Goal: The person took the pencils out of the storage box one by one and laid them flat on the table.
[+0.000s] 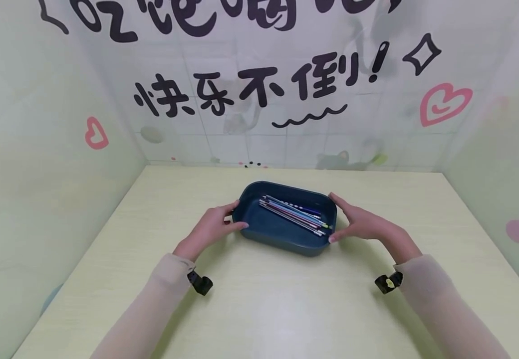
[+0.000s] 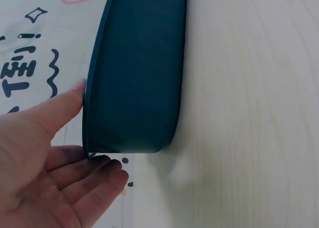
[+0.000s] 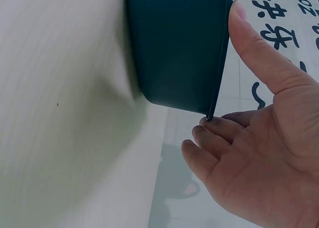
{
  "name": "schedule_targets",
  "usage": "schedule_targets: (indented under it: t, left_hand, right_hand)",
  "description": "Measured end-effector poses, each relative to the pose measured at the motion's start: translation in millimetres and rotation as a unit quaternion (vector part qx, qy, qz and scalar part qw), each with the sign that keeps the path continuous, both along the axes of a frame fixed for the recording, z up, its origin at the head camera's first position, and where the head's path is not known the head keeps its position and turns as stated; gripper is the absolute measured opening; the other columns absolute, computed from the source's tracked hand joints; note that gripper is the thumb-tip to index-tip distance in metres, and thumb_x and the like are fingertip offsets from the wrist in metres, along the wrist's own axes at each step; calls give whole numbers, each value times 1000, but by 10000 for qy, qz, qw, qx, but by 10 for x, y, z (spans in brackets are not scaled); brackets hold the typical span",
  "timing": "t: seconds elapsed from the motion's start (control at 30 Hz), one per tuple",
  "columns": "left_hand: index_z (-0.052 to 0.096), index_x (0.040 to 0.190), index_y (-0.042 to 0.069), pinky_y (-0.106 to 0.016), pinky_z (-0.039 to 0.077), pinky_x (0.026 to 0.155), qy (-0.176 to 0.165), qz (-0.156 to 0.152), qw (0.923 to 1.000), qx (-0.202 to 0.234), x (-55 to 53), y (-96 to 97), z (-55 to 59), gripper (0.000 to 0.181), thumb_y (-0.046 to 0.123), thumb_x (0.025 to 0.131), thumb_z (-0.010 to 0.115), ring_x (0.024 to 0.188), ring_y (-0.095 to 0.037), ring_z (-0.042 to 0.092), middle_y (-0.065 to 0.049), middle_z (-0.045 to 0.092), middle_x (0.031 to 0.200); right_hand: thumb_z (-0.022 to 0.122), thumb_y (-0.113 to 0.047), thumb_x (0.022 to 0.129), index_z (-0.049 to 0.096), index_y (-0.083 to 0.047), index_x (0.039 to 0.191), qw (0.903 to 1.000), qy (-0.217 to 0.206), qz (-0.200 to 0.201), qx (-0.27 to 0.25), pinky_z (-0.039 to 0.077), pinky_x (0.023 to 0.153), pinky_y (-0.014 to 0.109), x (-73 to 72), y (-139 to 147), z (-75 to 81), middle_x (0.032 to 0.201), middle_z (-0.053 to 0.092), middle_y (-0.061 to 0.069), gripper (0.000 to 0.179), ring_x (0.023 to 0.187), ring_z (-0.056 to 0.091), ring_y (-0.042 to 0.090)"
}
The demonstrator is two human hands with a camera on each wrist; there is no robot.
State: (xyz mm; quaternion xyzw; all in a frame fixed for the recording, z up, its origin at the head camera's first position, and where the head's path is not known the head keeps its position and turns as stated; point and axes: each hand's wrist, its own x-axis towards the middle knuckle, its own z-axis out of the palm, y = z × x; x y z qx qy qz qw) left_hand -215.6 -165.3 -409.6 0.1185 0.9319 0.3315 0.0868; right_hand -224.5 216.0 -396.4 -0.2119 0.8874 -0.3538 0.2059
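Observation:
A dark teal rectangular storage box (image 1: 277, 243) with rounded corners sits toward the back of the table, its right end turned a little nearer. Inside it several slim pencils (image 1: 292, 217) lie bunched diagonally, beside a dark blue pen (image 1: 310, 211). My left hand (image 1: 209, 227) grips the left end by the rim; in the left wrist view its thumb is at the rim of the box (image 2: 137, 78) and its fingers bend at the end wall. At the right end, my right hand (image 1: 365, 223) holds the rim between thumb and fingers, with its fingertips (image 3: 207, 130) under the lip.
The pale wood-grain table (image 1: 264, 309) ends at a back wall (image 1: 259, 144) printed with large dark characters. Side panels with pink hearts (image 1: 96, 133) and dots stand left and right. A small black camera is strapped at each wrist.

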Motion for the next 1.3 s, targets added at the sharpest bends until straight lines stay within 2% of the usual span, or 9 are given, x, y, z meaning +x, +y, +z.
schedule_targets:
  t: [0.2,0.33,0.43,0.53,0.63,0.77,0.9,1.07,1.3]
  left_hand:
    - [35,154,6,-44,52,103,-131,-168,9998,1,117,17,16,83,40,89,74,127,-39,59,-20,45,153]
    - [34,155,5,-45,52,103,-86,-283,9992,-263,167,40,57,88,41,86,76,127,-38,60,-19,45,154]
    - [30,155,1,-47,47,109,-36,-427,9979,-491,180,64,82,95,43,85,78,134,-36,54,-19,42,156]
    - [23,157,-1,-49,37,118,-85,-566,9968,-556,183,84,95,102,46,84,77,147,-34,38,-19,33,161]
    - [15,159,2,-49,27,124,-61,-607,9967,-531,169,104,99,110,50,83,78,154,-31,22,-15,18,167]
    - [9,160,4,-54,14,127,602,-856,9914,-790,92,147,96,121,58,77,79,157,-30,9,-11,4,170]
    - [9,160,4,-55,7,127,1155,-1011,9794,-1309,0,206,66,129,69,72,76,157,-30,6,-12,0,170]
    - [10,160,2,-52,10,128,1096,-1122,9697,-1873,-56,256,6,130,76,72,70,157,-29,8,-14,1,169]
    - [8,159,0,-50,11,128,780,-1080,9689,-2085,-37,301,0,129,77,74,67,157,-29,6,-14,0,169]
  right_hand:
    - [83,-31,81,-1,-2,160,9999,-52,85,112,15,120,68,69,59,38,167,1,23,119,152,6,48]
    - [84,-31,80,1,0,159,9998,31,171,131,17,119,68,89,86,59,166,3,25,119,151,9,50]
    - [84,-30,80,1,0,159,9997,52,180,124,17,119,68,100,98,66,166,3,26,119,151,9,50]
    - [84,-30,80,1,1,159,9997,60,168,180,17,119,68,105,104,66,166,4,26,119,151,9,51]
    - [84,-30,80,1,1,159,9997,46,141,215,17,119,68,103,102,61,166,3,26,119,151,9,50]
    - [84,-30,80,2,1,159,9996,68,132,220,17,119,68,97,91,60,166,5,26,118,151,10,50]
    - [84,-30,80,2,1,159,9996,122,155,186,19,118,68,101,87,66,165,6,27,118,150,12,51]
    - [85,-30,79,3,1,159,9997,112,168,165,20,118,68,108,81,73,165,7,27,119,150,13,51]
    - [85,-33,78,5,3,159,9987,210,171,442,22,118,67,85,70,89,165,9,28,119,150,15,50]
